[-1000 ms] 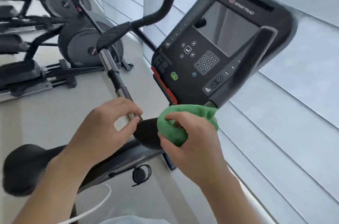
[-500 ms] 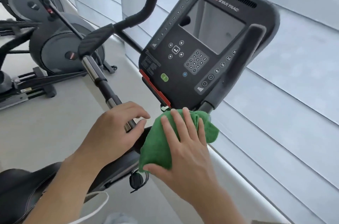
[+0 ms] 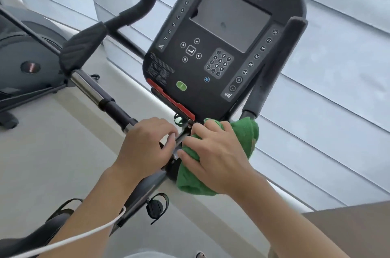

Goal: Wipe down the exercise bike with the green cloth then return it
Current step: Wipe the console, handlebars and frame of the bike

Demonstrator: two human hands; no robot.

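The exercise bike's black console (image 3: pixel 221 46) stands tilted ahead of me, between two dark handlebar grips. My right hand (image 3: pixel 217 152) holds the green cloth (image 3: pixel 249 133) wrapped over the bike's stem just below the console, with its fingers curved over the cloth. My left hand (image 3: pixel 145 145) grips the left handlebar bar (image 3: pixel 90 88) where it meets the stem, fingertips close to the cloth. The cloth and my hands hide the stem joint.
Another black exercise machine (image 3: pixel 25 61) stands at the far left on the pale floor. White window blinds (image 3: pixel 337 88) run close behind and to the right of the bike. A pedal (image 3: pixel 155 208) and a white cable (image 3: pixel 84 236) lie below my arms.
My right hand went from lying flat on the cloth to curving round it over the stem, shifted a little right. My left hand stays on the bar. The view moved closer.
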